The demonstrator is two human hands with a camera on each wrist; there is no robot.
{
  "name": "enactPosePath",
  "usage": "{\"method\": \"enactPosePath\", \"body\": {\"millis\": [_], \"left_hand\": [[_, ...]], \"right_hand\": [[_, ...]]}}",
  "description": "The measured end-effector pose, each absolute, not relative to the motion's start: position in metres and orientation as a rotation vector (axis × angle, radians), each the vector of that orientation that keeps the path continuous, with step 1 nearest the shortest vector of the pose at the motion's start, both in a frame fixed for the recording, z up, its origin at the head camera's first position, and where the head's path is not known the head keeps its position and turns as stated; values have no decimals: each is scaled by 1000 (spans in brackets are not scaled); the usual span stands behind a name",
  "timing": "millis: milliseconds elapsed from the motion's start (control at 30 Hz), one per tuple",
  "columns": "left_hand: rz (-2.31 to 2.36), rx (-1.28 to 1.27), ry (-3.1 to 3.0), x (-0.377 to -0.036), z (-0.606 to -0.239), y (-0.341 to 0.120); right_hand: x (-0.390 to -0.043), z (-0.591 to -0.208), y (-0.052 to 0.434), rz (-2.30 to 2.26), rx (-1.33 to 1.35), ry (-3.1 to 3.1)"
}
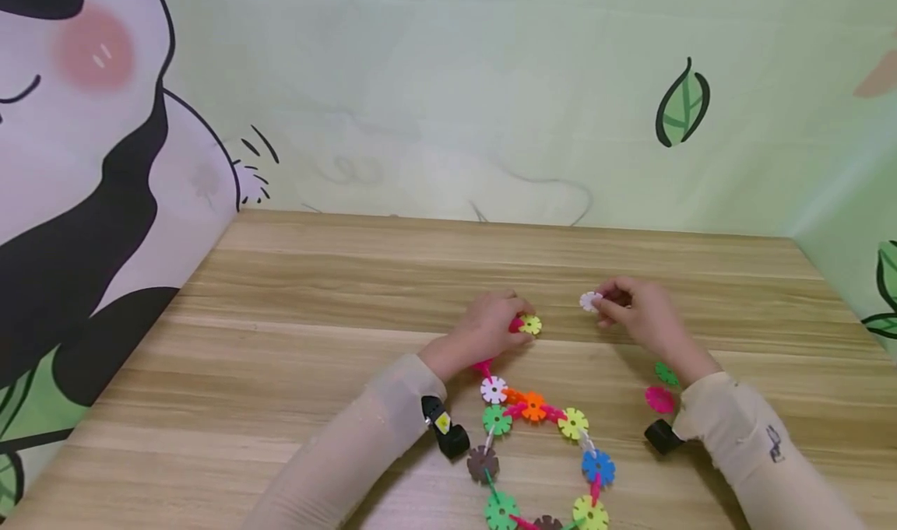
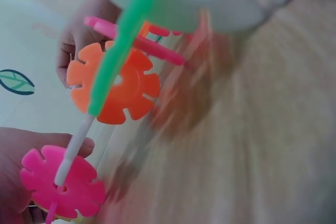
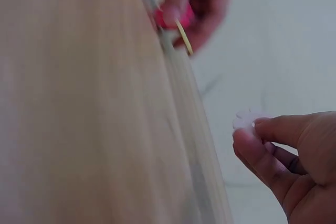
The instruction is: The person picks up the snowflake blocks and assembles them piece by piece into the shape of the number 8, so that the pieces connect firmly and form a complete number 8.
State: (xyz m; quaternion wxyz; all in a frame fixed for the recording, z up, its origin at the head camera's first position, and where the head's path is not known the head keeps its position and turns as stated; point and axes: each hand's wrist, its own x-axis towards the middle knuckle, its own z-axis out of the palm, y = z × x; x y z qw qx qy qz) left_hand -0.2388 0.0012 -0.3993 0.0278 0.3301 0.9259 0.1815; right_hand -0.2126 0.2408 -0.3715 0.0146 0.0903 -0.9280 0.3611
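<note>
A chain of interlocked snowflake discs [image 1: 532, 436] in many colours lies on the wooden table [image 1: 315, 343]. My left hand [image 1: 490, 329] grips its far end, at a yellow disc [image 1: 530, 325] joined to a pink one. In the left wrist view the pink disc [image 2: 63, 182] sits by my fingers, with an orange disc [image 2: 118, 90] beyond. My right hand [image 1: 634, 312] pinches a single white disc [image 1: 590, 301] a short way right of the yellow one, apart from it. The right wrist view shows the white disc [image 3: 247, 120] at my fingertips.
Two loose discs, green [image 1: 666, 373] and magenta [image 1: 659, 398], lie by my right wrist. Printed fabric walls stand at the back, left and right of the table. Bare wood stretches to the left and far side.
</note>
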Motion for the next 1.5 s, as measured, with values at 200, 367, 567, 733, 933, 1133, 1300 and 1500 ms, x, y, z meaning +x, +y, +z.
{"method": "enactPosePath", "body": {"millis": [200,367,567,733,933,1133,1300,1500], "left_hand": [[542,1027,2864,-239,-399,1],[548,1028,2864,-238,-398,1],[599,1059,2859,-240,-399,0],[636,1084,2847,-239,-399,-1],[630,1106,2842,-238,-400,-3],[612,1109,2858,-238,-401,-3],[612,1084,2861,-237,-401,-2],[608,1102,2869,-238,-402,-2]], "right_hand": [[-203,-379,219,1021,394,-2917],[-199,-383,209,918,450,-2906],[-197,-390,200,863,496,-2866],[-195,-397,193,865,519,-2815],[-192,-403,188,873,517,-2785],[-190,-405,184,906,509,-2789],[-188,-404,184,873,509,-2778],[-188,-404,184,864,491,-2782]]}}
